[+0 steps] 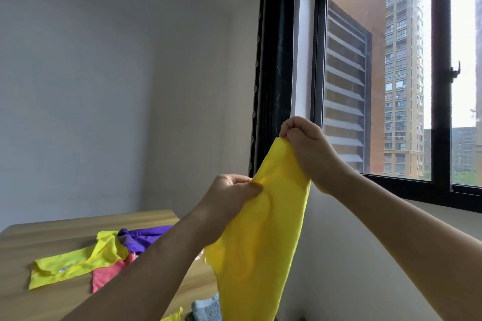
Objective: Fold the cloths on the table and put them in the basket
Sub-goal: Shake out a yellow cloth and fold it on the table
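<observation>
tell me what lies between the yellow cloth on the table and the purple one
Nothing: in the head view the yellow cloth overlaps the purple cloth.

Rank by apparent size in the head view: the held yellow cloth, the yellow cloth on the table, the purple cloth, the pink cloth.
1. Held yellow cloth, though nearness to the camera inflates it.
2. Yellow cloth lying on the wooden table.
3. Purple cloth and pink cloth: both partly hidden, too alike to rank.

Lighting: daylight from window [391, 73], right; sky glare far right. Quality: soft focus, wide-angle edge distortion.
</observation>
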Demonstrator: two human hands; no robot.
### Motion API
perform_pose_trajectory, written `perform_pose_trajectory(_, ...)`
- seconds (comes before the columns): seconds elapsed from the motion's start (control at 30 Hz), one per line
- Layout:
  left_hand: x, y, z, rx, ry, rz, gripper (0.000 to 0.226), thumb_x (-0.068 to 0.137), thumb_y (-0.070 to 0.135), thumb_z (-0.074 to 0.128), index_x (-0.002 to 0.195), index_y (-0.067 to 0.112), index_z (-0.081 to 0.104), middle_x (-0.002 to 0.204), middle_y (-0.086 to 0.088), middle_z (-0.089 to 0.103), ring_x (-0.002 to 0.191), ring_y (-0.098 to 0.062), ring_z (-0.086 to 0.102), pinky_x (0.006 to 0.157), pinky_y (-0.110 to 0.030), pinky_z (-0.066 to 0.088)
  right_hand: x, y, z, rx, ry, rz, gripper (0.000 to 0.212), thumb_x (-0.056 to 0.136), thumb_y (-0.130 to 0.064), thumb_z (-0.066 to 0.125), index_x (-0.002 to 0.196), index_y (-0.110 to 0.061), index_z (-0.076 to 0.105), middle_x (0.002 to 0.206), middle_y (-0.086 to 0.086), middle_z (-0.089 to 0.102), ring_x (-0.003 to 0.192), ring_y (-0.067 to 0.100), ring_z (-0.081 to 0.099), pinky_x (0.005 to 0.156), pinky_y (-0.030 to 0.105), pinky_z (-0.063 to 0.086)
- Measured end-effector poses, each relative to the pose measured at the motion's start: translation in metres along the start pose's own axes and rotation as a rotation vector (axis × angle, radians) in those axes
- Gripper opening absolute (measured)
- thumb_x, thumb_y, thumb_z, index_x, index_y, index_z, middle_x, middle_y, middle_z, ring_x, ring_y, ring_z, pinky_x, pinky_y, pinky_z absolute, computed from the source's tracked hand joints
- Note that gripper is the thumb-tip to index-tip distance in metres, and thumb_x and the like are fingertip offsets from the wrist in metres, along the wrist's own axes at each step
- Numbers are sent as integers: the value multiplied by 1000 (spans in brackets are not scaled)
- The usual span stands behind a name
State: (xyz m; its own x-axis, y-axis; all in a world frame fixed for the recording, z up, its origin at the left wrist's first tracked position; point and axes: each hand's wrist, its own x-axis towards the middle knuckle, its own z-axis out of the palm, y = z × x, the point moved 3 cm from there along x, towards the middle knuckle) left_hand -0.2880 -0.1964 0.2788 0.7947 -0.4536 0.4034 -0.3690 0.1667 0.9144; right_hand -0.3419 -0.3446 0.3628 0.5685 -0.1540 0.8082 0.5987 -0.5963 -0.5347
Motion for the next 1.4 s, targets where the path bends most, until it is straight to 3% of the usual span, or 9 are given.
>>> perform_pose_trajectory(0.33,-16,-9,-19,206,-217,-187,45,79,34,68,108,0,69,115,-25,66,99,-37,62,97,-50,44,-3,1,3,-100,39,-95,34,82,10,36,76,-16,56,72,3,51,62,12,41,55,31,34)
perform_pose_trajectory(0.47,-23,-10,-16,236,-295,-90,51,77,38,70,108,-2,66,106,-17,69,81,-20,57,80,-38,39,-6,0,7,-80,60,-92,35,79,12,35,74,-14,58,74,9,56,66,16,46,57,32,38)
perform_pose_trajectory(0.7,-23,-1,-8,162,-250,9,39,70,20,75,100,-3,66,102,-16,71,93,-30,65,94,-40,52,-9,4,8,15,103,7,39,86,1,39,67,-20,65,78,-6,63,74,14,54,68,35,46)
perform_pose_trajectory(0.83,-22,0,-8,167,-161,21,13,65,16,65,74,11,57,67,-3,57,59,-13,51,59,-26,43,-18,5,11,90,41,98,39,88,-9,43,65,-24,70,77,-11,67,84,13,60,81,41,53)
perform_pose_trajectory(0.93,-22,2,-12,205,-61,78,11,63,16,59,72,13,54,61,3,52,52,-9,46,49,-21,38,-26,7,11,93,-46,118,23,85,-28,54,74,-26,74,80,-3,69,88,28,64,82,51,54)
perform_pose_trajectory(1.07,-19,10,-21,258,61,148,26,63,21,60,84,5,62,72,-5,61,65,-17,56,62,-31,48,-35,11,12,99,-192,122,6,83,-32,66,85,-33,72,99,-3,66,96,22,63,87,47,55)
perform_pose_trajectory(1.17,-17,17,-25,288,97,159,30,64,25,63,87,5,65,77,-10,64,68,-18,58,64,-33,50,-39,14,12,156,-266,189,15,77,-26,61,87,-33,70,106,1,63,96,22,61,82,39,56)
perform_pose_trajectory(1.3,-20,21,-27,352,110,196,34,66,28,64,87,1,67,78,-14,68,67,-18,59,63,-33,52,-42,17,10,157,-322,179,23,97,-11,51,91,-25,69,95,-3,65,86,10,61,73,26,52)
perform_pose_trajectory(1.4,-24,16,-29,338,36,133,30,66,23,64,87,3,70,81,-12,71,72,-21,64,70,-34,55,-41,23,8,83,-272,124,29,99,-11,46,93,-27,69,102,-1,66,94,13,59,82,29,50)
